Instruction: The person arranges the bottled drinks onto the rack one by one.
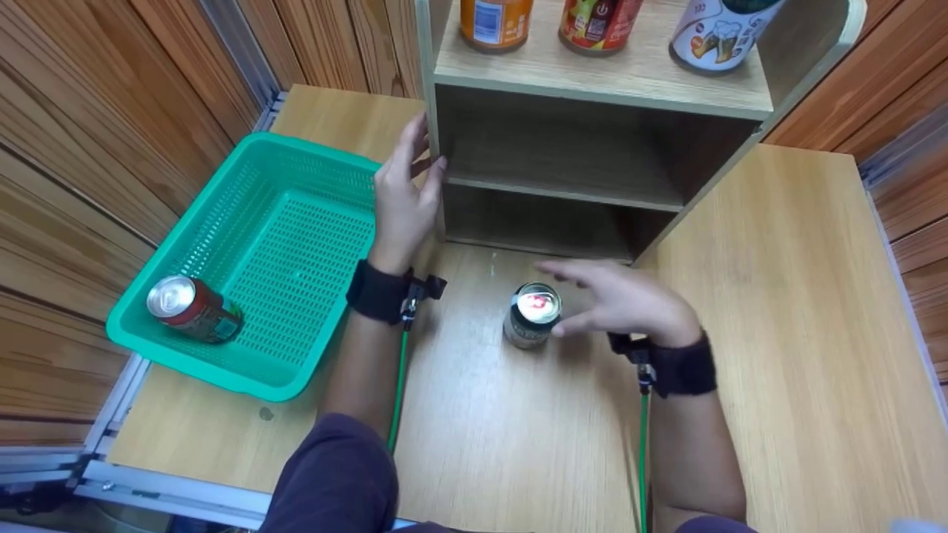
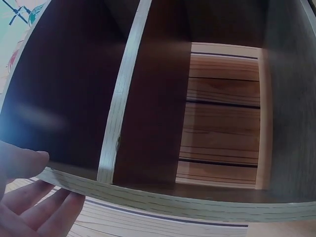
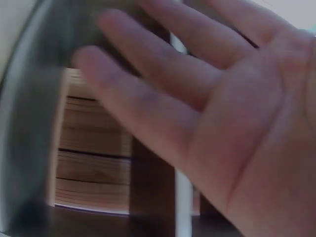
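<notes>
My left hand (image 1: pixel 404 207) holds the front edge of the left side panel of a wooden shelf unit (image 1: pixel 563 189). In the left wrist view its thumb (image 2: pixel 22 160) lies inside the panel edge (image 2: pixel 163 201) and the fingers outside. A dark can with a silver top (image 1: pixel 527 329) stands upright on the table in front of the shelf. Just right of this can, my right hand (image 1: pixel 629 305) hovers with fingers spread, its thumb close to the can's side; contact cannot be made out. In the right wrist view the palm (image 3: pixel 256 123) faces the camera, holding nothing.
A green plastic basket (image 1: pixel 344 337) sits to the left, with a red and dark can (image 1: pixel 196 309) leaning in its near corner. The top shelf bears an orange can (image 1: pixel 495 22), a red can (image 1: pixel 598 24) and a white can (image 1: pixel 718 37). Wood-patterned walls (image 1: pixel 89 111) enclose the table.
</notes>
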Demonstrator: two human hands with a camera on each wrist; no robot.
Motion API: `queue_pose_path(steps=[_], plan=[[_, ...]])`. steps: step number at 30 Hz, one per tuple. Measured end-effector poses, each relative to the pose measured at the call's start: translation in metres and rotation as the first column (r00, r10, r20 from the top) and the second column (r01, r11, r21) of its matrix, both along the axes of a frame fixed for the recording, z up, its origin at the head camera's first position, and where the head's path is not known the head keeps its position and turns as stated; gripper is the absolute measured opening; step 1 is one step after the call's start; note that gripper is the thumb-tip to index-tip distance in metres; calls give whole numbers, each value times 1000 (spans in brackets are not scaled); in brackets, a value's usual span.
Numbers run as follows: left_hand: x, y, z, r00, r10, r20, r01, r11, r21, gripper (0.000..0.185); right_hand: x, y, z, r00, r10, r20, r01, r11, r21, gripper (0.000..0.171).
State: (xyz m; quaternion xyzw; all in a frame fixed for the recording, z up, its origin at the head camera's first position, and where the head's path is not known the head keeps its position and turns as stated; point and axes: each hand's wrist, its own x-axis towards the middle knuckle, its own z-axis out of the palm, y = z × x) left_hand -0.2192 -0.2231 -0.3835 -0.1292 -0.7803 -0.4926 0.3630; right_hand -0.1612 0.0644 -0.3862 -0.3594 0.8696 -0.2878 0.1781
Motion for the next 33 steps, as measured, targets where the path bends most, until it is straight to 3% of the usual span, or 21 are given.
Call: queue_pose_path(steps=[3, 11, 22, 26, 30, 33], plan=[[1, -1, 0, 1000, -4, 18, 4, 1000, -8, 50, 0, -10, -9, 999, 38, 27, -40, 996, 85, 84], [1, -1, 0, 1000, -13, 5, 13, 1000, -1, 49, -2, -23, -20, 998, 30, 47, -35, 993, 109, 83], [3, 0, 7, 1000, -16, 7, 15, 996, 85, 50, -20, -21, -40, 984, 47, 171, -48, 999, -1, 79], [2, -1, 5, 1000, -9, -7, 10, 997, 79, 49, -24, -20, -44, 987, 40, 154, -35, 999, -37, 74], [1, 0, 1, 1000, -10, -26, 12, 998, 58, 48, -22, -17, -41, 993, -6, 117, 14, 997, -74, 68], [2, 2, -2, 1000, 4, -17, -3, 999, 50, 48, -17, -16, -27, 991, -23, 129, 43, 987, -154, 66]])
